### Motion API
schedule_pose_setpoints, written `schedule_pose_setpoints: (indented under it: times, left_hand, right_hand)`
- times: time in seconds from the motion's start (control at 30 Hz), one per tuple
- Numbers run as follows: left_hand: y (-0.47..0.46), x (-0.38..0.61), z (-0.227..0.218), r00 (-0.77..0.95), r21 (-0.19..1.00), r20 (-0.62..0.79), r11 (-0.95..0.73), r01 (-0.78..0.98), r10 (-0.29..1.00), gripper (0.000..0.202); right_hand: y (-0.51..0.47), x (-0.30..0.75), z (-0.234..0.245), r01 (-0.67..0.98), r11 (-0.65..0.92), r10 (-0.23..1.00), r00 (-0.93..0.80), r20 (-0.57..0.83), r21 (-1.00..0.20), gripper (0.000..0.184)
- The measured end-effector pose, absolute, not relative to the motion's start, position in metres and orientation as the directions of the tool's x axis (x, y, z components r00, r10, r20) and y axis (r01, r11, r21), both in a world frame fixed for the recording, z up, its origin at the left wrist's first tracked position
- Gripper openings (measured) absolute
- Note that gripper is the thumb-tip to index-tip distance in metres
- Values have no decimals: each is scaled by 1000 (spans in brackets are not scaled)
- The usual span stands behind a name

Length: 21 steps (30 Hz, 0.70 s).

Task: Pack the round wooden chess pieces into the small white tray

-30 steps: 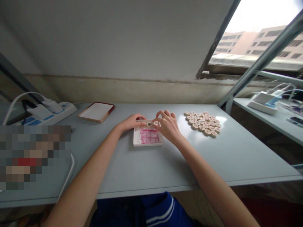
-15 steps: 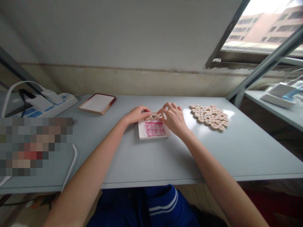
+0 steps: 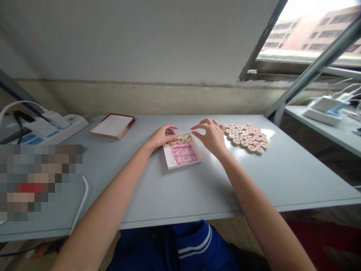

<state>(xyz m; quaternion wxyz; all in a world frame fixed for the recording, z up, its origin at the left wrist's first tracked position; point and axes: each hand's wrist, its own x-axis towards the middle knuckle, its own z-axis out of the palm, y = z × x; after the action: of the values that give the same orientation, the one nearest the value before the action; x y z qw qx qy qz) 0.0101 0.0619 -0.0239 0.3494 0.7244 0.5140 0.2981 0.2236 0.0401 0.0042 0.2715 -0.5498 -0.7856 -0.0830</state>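
A shallow white box [image 3: 170, 162] with pink grid lines on its bottom sits mid-table, slightly turned. Along its far side lies a row of round wooden Chinese chess pieces [image 3: 181, 139], marked in black characters. My left hand [image 3: 161, 136] grips the box at its far left corner, thumb over the pieces at that end and partly hiding them. Just right of the box, my right hand [image 3: 211, 134] hovers with thumb and fingers apart, holding nothing. Beyond it, a cluster of more Chinese chess pieces [image 3: 243, 138] lies flat on the table.
The box lid [image 3: 111, 126], red-edged and white inside, lies at the back left. A power strip [image 3: 72, 122] with plugs and cables stands left of it. At the back right, a metal post [image 3: 278, 113] rises beside another table.
My right hand has let go of a Chinese chess piece at the row's right end and drawn away to the right. The box has turned slightly under my left hand.
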Motion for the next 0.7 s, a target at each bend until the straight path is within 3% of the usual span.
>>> schedule_pose_setpoints:
  times: [0.13, 0.33, 0.5, 0.6, 0.7]
  left_hand:
    - [61, 17, -26, 203, 771, 78, -188, 609, 976, 53]
    - [58, 23, -28, 169, 662, 127, -210, 719, 977, 58]
    - [64, 19, -26, 143, 831, 83, -148, 537, 986, 57]
    - [67, 13, -21, 119, 939, 28, -67, 336, 992, 62]
    - [66, 5, -16, 215, 961, 30, -87, 263, 976, 60]
  right_hand:
    - [57, 257, -3, 966, 76, 776, 98, 624, -245, 24]
    - [71, 286, -31, 978, -107, 791, 191, 580, -176, 41]
    - [75, 290, -44, 985, -137, 859, 173, 483, -108, 44]
    - [73, 290, -43, 990, -103, 852, 140, 505, -100, 36]
    - [70, 287, -38, 991, -20, 827, 90, 554, -131, 26]
